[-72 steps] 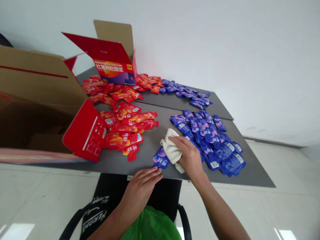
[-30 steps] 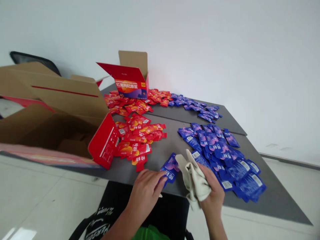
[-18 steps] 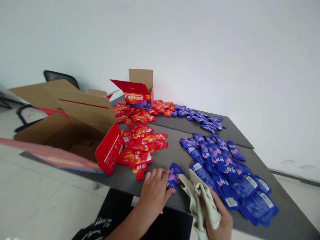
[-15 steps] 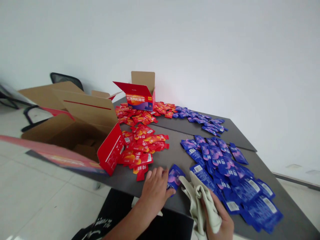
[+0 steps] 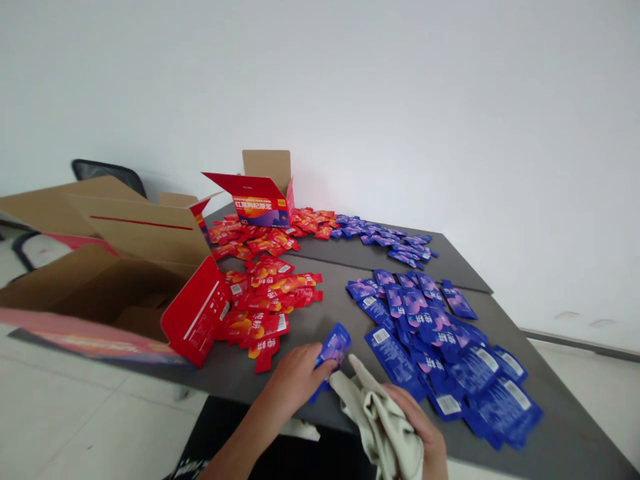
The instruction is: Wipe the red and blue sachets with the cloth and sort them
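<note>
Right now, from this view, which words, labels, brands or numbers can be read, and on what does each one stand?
Small box, front: "红黑枸杞原浆".
Red sachet: two large characters, perhaps "纯耕", too blurred to be sure.
Blue sachet, in the left hand: its print is too blurred to read.
Barcode label on a blue sachet: too small to read.
Carton flap: white print, too small to read.

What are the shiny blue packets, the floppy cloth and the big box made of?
The blue sachet in the left hand looks like glossy plastic or foil film, because it shines and creases. The cloth seems to be soft, matte fabric, perhaps cotton, because it hangs in limp folds. The big box looks like cardboard, plain brown inside and printed red outside.
</note>
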`<control>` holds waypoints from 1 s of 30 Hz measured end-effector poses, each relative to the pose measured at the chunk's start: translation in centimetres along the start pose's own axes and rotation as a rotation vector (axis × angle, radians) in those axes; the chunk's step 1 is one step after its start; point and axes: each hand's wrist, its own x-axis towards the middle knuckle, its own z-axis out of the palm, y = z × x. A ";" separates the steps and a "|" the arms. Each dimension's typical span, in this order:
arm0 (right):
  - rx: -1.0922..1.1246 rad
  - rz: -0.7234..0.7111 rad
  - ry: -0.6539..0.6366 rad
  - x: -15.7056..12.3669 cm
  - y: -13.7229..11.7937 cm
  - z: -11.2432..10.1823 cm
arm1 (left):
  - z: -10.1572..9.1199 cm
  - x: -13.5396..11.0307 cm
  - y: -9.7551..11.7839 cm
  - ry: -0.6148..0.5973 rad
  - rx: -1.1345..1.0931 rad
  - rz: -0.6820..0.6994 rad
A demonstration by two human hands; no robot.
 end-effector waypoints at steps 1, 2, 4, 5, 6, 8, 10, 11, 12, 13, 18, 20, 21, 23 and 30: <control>0.042 -0.016 -0.046 0.0 -0.1 -0.1 | 0.0 0.1 0.0 0.005 -0.040 0.009; 0.084 -0.030 -0.090 0.1 -0.1 -0.3 | -0.1 0.2 0.0 0.018 -0.091 0.018; 0.155 -0.045 -0.171 0.3 0.0 -0.6 | -0.4 0.7 0.3 0.054 -0.195 0.026; 0.183 -0.047 -0.214 0.4 0.1 -0.7 | -0.6 1.1 0.7 0.071 -0.249 0.017; 0.204 -0.031 -0.252 0.5 0.2 -0.8 | -0.7 1.7 1.2 0.080 -0.309 0.004; 0.217 0.065 -0.302 0.6 0.1 -0.9 | -0.9 3.1 2.6 0.074 -0.441 -0.003; 0.226 0.198 -0.316 0.6 -0.3 -1.0 | -0.7 5.1 4.4 0.062 -0.548 0.034; 0.235 0.257 -0.314 0.6 -0.6 -1.0 | -0.5 6.2 5.4 0.061 -0.572 0.062; 0.249 0.294 -0.309 0.6 -0.8 -1.0 | -0.2 7.5 6.4 0.050 -0.586 0.086; 0.266 0.315 -0.308 0.6 -1.1 -1.0 | 0.1 8.8 7.4 0.037 -0.595 0.101; 0.352 0.338 -0.282 0.4 -1.7 -0.7 | 1.5 15.0 12.9 -0.010 -0.580 0.140; 0.371 0.315 -0.291 0.3 -1.5 -0.7 | 2.2 17.0 14.8 -0.020 -0.541 0.152; 0.372 0.303 -0.301 0.3 -1.2 -0.7 | 2.6 17.8 15.5 -0.025 -0.513 0.156; 0.373 0.271 -0.326 0.2 -0.6 -0.7 | 3.6 19.2 16.6 -0.039 -0.438 0.161; 0.477 0.013 -0.505 0.5 1.1 -1.1 | 6.0 20.2 16.3 -0.011 -0.119 0.179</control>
